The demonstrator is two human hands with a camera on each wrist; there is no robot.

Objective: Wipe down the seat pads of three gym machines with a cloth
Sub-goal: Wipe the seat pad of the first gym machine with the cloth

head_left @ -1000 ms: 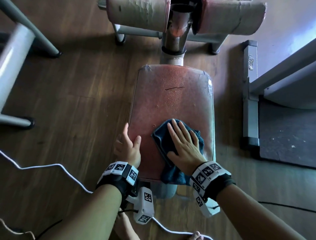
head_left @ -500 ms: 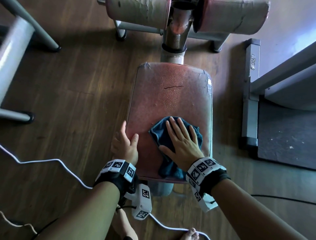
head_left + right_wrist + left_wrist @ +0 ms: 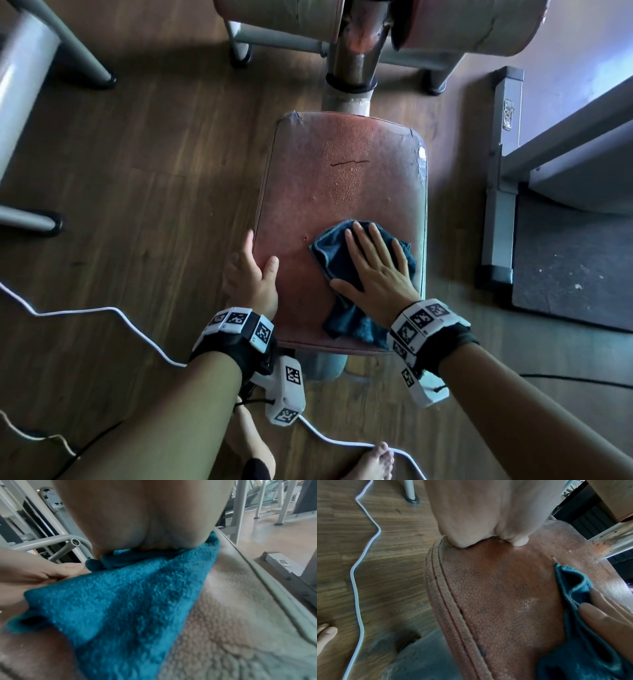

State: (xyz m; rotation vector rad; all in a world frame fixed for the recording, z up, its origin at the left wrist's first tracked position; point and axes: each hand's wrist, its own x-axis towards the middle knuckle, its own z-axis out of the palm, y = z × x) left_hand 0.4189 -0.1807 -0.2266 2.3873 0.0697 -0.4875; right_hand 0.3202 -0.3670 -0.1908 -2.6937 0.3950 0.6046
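Your right hand has its fingers straight and spread, pressing flat on the teal cloth without curling round it. That cloth lies bunched under your palm on the near right part of the red seat pad, with a loose tail running back past your wrist to the pad's near edge. The right wrist view shows the heel of your hand on the cloth and bare pad just to its right.

Your left hand rests on the near left edge of the pad; the thumb lies on top and the fingers go over the side, where you cannot tell how tightly they curl. The left wrist view shows that thumb touching the textured pad, with the cloth well to its right under your other hand.

Beyond your fingertips, the pad carries a thin dark crack and a torn far right corner. A metal post rises past its far edge between 2 roller pads. A white cable trails over the wooden floor left of your left wrist.
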